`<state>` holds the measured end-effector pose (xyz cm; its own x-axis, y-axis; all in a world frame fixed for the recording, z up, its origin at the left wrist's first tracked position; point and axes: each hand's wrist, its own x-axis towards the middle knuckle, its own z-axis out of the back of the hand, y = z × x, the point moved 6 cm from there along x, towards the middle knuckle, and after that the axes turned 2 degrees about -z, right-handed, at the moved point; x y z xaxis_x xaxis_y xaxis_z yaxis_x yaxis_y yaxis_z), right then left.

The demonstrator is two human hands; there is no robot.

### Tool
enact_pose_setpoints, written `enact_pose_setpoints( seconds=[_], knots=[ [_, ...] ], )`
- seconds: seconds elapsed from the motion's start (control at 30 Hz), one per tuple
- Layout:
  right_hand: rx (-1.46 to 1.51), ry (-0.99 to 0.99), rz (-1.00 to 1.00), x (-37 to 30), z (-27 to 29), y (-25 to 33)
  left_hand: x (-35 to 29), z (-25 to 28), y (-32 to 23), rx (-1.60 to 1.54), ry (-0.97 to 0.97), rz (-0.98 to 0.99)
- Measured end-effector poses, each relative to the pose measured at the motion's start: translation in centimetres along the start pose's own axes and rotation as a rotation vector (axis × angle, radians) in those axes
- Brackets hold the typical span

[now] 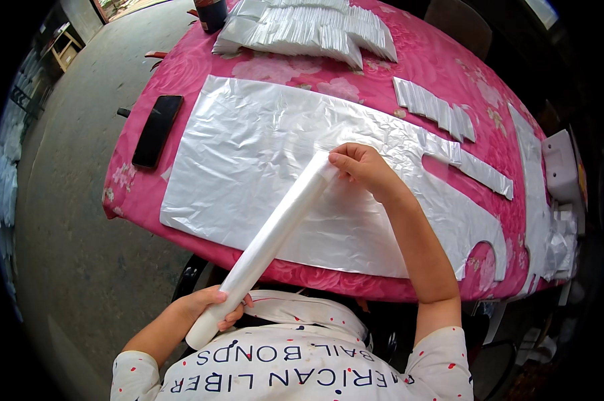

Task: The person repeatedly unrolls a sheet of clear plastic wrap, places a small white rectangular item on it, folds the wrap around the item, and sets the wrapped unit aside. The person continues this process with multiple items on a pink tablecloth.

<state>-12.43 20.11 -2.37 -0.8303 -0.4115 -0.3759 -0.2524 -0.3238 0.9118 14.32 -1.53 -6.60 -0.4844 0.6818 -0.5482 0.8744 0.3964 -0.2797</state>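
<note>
A long white roll of thin plastic film (pixel 268 237) slants from my lap up over the table. Near its lower end, my left hand (pixel 218 309) wraps its fingers round it. At the upper end my right hand (pixel 361 167) pinches the film between thumb and fingers. Beneath the roll's upper part, a stack of flat white plastic bags (pixel 232 147) with cut-out handles lies spread on the table. The handle parts point to the right, and my right forearm covers some of the stack.
The table wears a pink flowered cloth (pixel 285 273). A black phone (pixel 158 132) lies at its left edge. Folded white bags (pixel 309 30) are heaped at the far side, beside a dark jar (pixel 212 15). A small row of folded strips (pixel 434 110) and more bags (pixel 530 180) lie right.
</note>
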Motion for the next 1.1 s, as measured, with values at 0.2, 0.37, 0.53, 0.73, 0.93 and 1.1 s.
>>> enact_pose_setpoints(
  seconds=[0.2, 0.37, 0.53, 0.73, 0.93, 1.1],
  knots=[
    [0.091, 0.280, 0.017, 0.7, -0.8, -0.1, 0.2, 0.8, 0.9, -0.197, 0.149, 0.046],
    [0.157, 0.365, 0.028, 0.6, -0.9, -0.4, 0.4, 0.9, 1.0, -0.250, 0.211, 0.065],
    [0.078, 0.349, -0.009, 0.7, -1.4, -0.2, 0.5, 1.3, 1.2, -0.242, 0.217, 0.057],
    [0.326, 0.205, -0.136, 1.3, -0.5, -1.1, 0.3, 0.4, 0.7, -0.145, 0.095, 0.060],
    [0.015, 0.251, -0.040, 0.3, -1.0, -0.3, -0.1, -0.9, -0.6, 0.148, -0.105, 0.027],
    [-0.041, 0.155, -0.029, -0.3, -0.4, -0.3, 0.1, -0.5, -0.7, 0.176, -0.068, 0.007]
  ],
)
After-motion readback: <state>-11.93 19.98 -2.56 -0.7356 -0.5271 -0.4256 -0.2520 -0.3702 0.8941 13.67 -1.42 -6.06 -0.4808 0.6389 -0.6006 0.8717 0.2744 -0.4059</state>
